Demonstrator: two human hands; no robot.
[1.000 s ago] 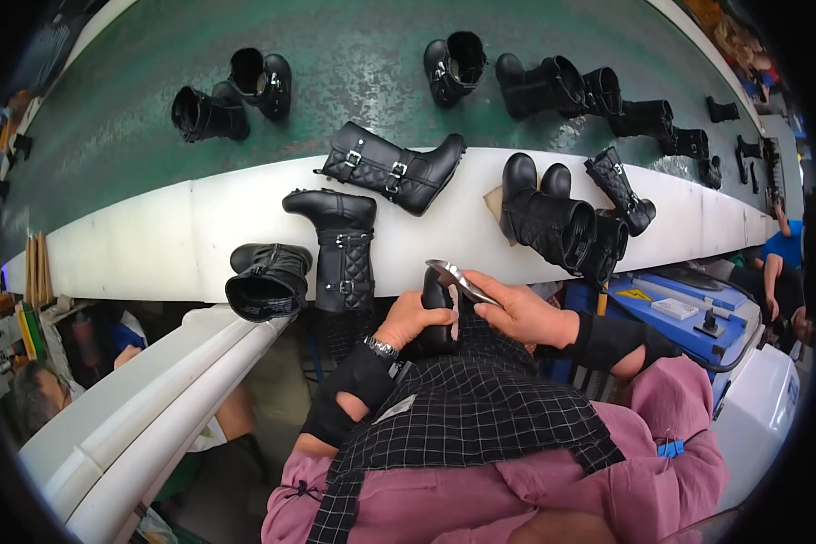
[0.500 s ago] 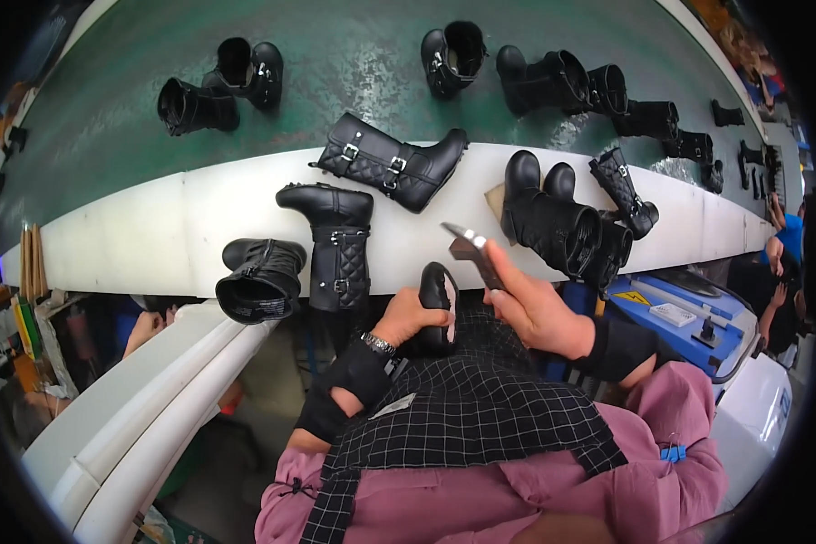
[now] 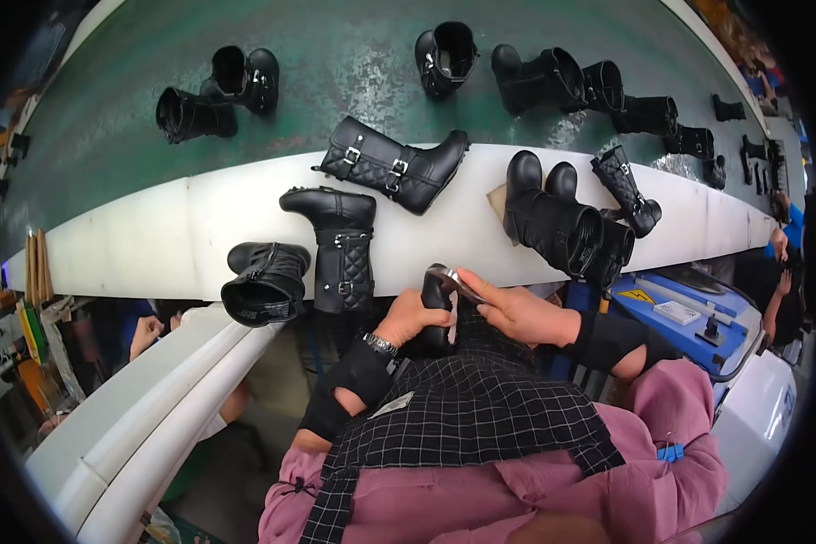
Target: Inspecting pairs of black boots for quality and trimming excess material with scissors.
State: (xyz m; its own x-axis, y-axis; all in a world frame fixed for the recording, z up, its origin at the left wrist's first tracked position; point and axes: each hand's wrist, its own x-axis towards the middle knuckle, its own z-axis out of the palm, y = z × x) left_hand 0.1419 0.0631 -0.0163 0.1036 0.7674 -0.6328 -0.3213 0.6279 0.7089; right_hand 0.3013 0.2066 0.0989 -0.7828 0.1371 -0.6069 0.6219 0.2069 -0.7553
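The right hand [image 3: 517, 313] has come back down since the earlier frame, where it was lifted with a small metal tool raised above the bench edge; now it sits low again, fingers closed around that thin silver tool [image 3: 455, 283], whose tip rests on the top of the black boot [image 3: 435, 313] held at the near edge of the white bench [image 3: 136, 249]. The left hand [image 3: 412, 317] stays wrapped around the boot from the left, fingers curled shut on it, a wristwatch [image 3: 381, 344] showing above a black arm sleeve. The boots on the bench have not moved: a quilted buckle boot [image 3: 343, 245] stands just left of the hands, a slouched ankle boot [image 3: 265, 283] hangs at the bench's near edge beside it, a 2-buckle boot [image 3: 394, 165] lies on its side farther off, and a pair of tall boots [image 3: 558, 218] lies to the right over a tan card [image 3: 497, 199]. More boots lie scattered on the far green belt [image 3: 335, 63]. To the right, near the person, a blue machine top [image 3: 689, 317] carries a yellow triangular warning sticker [image 3: 636, 296] and a small white rectangular label [image 3: 677, 312]; its print is too small to tell.
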